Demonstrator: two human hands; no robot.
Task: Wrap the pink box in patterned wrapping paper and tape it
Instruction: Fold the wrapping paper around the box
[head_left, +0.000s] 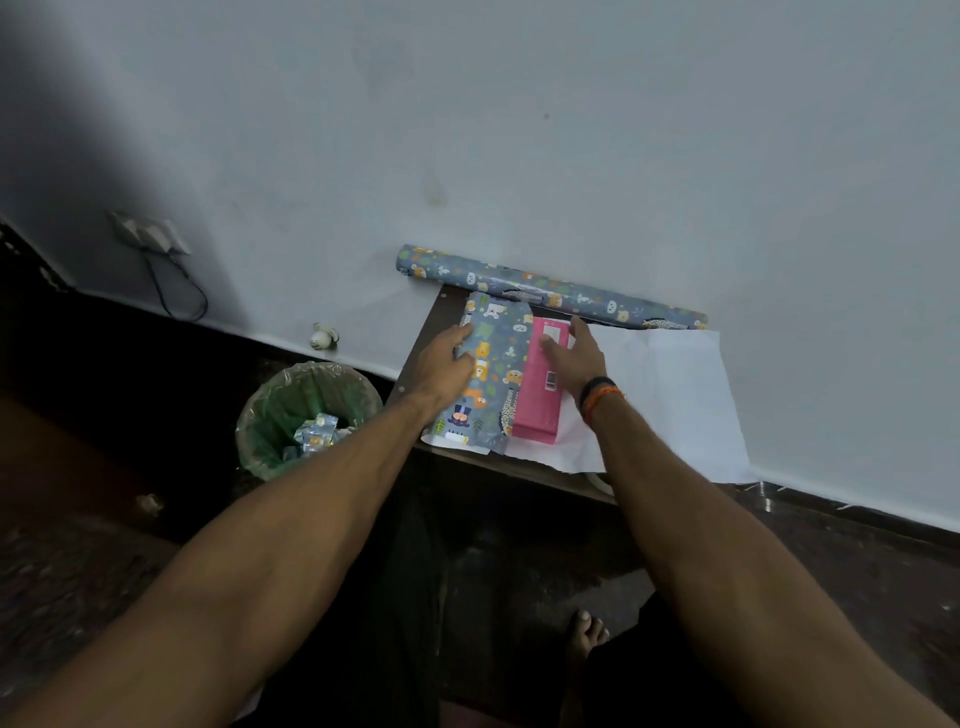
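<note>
Box (537, 387): pink, lying flat on the white underside of the paper, on a small dark table (415, 358); its left part is covered by a folded flap, its right strip bare with a label and barcode showing.
Paper (670, 395): one sheet, white side up, spread under the box and out to the right past the table edge; the flap (493, 364) folded over the box from the left shows the grey animal print.
Left hand (447, 364): fingers lie on the flap's left edge, curled over it and pressing it down against the box.
Right hand (574, 358): fingers straight and spread, palm down, resting flat on the bare pink strip and the white paper beside it; bands (600, 395) on the wrist.
Roll (550, 287): same print, lying along the wall just behind the box.
Bin (306, 415): on the floor left of the table, green liner, scraps of printed paper inside.
Socket (150, 234): on the wall far left, a dark cable hanging from it.
Foot (587, 631): bare, on the dark floor below the table.
</note>
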